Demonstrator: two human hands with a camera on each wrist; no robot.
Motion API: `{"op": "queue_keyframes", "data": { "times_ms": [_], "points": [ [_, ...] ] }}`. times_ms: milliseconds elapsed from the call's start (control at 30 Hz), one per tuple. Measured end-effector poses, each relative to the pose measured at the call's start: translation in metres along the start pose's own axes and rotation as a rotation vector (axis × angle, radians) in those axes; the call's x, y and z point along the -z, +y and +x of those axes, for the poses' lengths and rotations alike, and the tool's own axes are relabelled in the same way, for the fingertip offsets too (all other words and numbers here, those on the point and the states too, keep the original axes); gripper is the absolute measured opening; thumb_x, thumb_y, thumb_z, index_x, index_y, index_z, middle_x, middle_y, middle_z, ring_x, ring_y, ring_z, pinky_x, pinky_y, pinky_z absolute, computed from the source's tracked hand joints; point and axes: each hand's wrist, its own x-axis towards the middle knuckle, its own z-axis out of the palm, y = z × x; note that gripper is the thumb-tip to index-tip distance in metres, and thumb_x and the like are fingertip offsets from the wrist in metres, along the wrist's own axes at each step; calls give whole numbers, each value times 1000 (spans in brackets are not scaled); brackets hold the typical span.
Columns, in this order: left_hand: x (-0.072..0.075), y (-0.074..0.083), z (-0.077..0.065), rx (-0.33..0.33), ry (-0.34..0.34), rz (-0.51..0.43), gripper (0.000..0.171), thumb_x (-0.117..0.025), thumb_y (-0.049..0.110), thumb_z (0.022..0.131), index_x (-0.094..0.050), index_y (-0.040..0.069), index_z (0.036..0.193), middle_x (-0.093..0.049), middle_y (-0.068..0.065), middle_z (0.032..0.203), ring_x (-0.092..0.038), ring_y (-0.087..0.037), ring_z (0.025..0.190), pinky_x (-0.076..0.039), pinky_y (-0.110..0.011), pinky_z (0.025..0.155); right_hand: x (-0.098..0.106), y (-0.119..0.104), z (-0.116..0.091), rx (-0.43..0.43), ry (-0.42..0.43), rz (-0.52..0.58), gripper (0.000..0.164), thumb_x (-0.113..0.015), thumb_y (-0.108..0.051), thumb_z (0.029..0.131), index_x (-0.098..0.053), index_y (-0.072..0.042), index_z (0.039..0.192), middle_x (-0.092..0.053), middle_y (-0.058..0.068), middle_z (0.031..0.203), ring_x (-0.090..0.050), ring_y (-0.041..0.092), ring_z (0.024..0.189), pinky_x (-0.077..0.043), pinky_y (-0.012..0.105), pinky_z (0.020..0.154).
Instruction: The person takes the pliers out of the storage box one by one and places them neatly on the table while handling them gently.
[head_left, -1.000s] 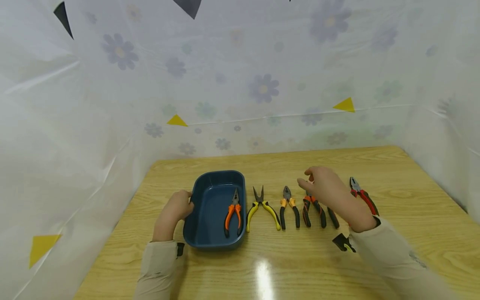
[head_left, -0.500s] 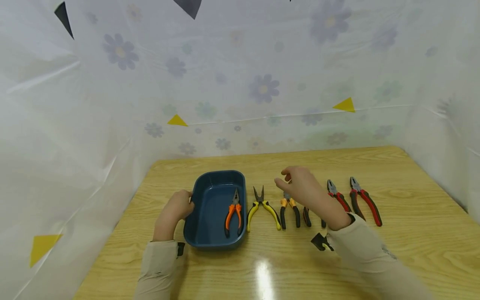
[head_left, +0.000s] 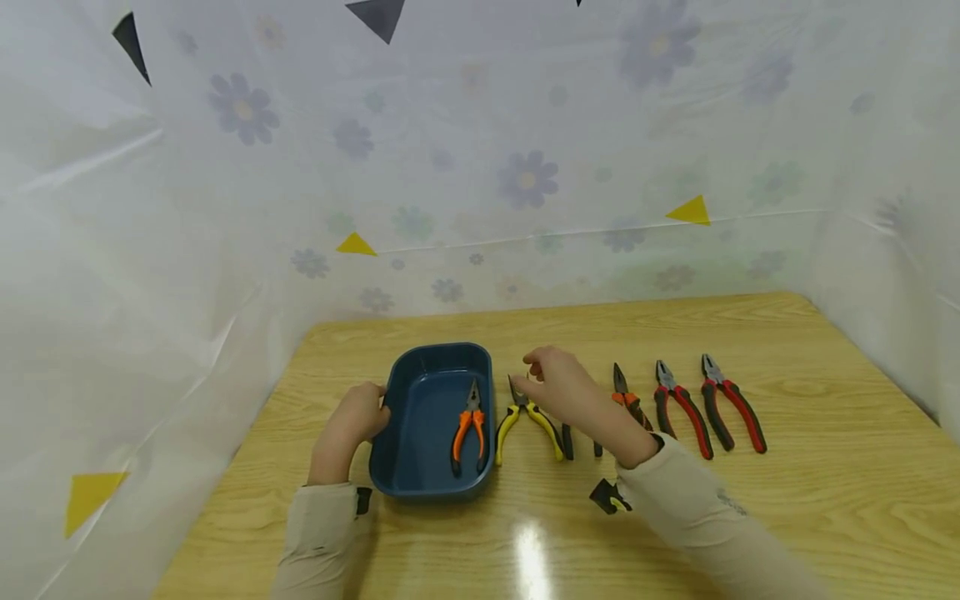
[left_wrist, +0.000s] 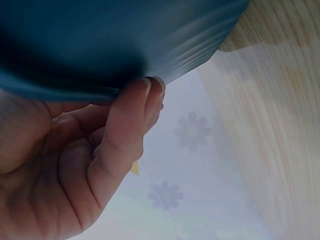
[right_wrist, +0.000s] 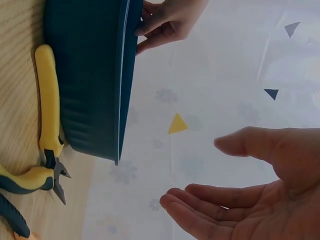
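Note:
My left hand (head_left: 352,425) grips the left rim of a dark blue tray (head_left: 408,467), thumb on the inner side and fingers on the outer wall, as the left wrist view also shows. Inside the tray lie orange-handled needle-nose pliers (head_left: 469,429). Over the table to the right hovers my right hand (head_left: 573,392), its thumb and fingers apart with nothing between them. Beneath and just left of it are yellow-handled needle-nose pliers (head_left: 506,432), jaws spread. Another pair of pliers (head_left: 567,442) is mostly hidden under the right hand, with only its black handle ends showing.
Farther right lie orange-and-black pliers (head_left: 621,383), partly covered by the right wrist, and two pairs of red-and-black pliers, one nearer (head_left: 684,408) and one at the end (head_left: 733,404). A pale flowered sheet (head_left: 480,167) rises behind the wooden table (head_left: 450,550).
My right hand has swept left from above the orange-and-black pliers to near the yellow-handled ones, uncovering the red-and-black pliers. My left hand and the tray hold their place.

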Motion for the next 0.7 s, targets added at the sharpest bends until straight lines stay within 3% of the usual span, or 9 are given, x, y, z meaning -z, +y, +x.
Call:
{"op": "queue_keyframes", "data": {
  "times_ms": [133,333,467,600,700],
  "points": [
    [0,1,-1,-6,12,-2,46,-48,-4,88,-45,-20,131,-67,-30,95,-54,-13,41,-48,-28,47,-8,-8,4,-11,-21,26,48,-59,-25,96,-53,6,131,-59,20,117,-58,31,106,-51,42,85],
    [2,3,-2,6,3,-10,47,-48,-4,88,-44,-19,132,-68,-23,81,-50,-12,39,-47,-27,46,-24,-18,12,-5,-57,81,47,-60,-24,95,-53,5,132,-59,18,118,-59,28,105,-51,40,85],
    [3,3,-2,10,-6,-18,47,-47,-3,88,-43,-19,133,-67,-19,71,-47,-11,38,-45,-26,45,-35,-22,18,-1,-78,88,46,-60,-24,95,-54,6,130,-60,14,111,-59,21,93,-51,35,77],
    [3,3,-2,10,-8,-13,48,-47,-3,88,-43,-19,133,-67,-29,88,-55,-16,41,-47,-28,46,-44,-25,23,21,-112,107,43,-60,-23,96,-55,9,124,-55,6,74,-46,14,57,-40,27,53],
    [3,3,-2,10,-9,-10,48,-47,-3,88,-43,-19,133,-64,-33,104,-57,-18,43,-48,-28,47,-49,-26,24,43,-139,122,33,-59,-22,96,-60,7,110,-36,0,52,-29,11,41,-28,23,42]
  ]
}}
